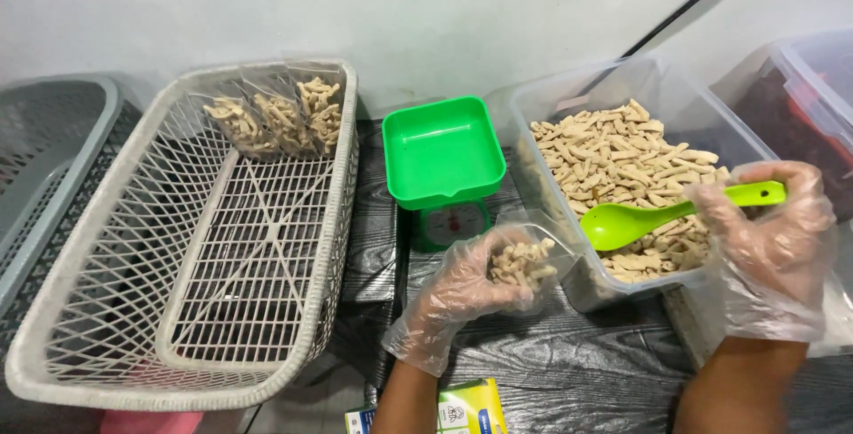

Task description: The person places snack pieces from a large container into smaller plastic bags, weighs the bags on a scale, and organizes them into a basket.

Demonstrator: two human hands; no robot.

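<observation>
The left hand, in a thin clear plastic glove, is closed around a small clear bag partly filled with pale brown stick snacks, its fingers wrapped about the bag's lower part so the open mouth faces up and to the right, just beside the near left corner of the clear tub. The right hand, gloved the same way, is clamped on the handle of a lime green spoon, whose empty bowl points left and hangs over the tub's near left part, close to the bag's mouth but apart from it. The tub is lined with clear plastic and holds a heap of the same stick snacks. Left of the tub, toward the back edge of the dark worktop, a green kitchen scale stands with its square pan empty. Farther left a large white lattice basket holds 3 filled bags leaning at its far end, and a grey basket sits at the far left edge. At the near edge, between the 2 forearms, lies a yellow and blue carton
</observation>
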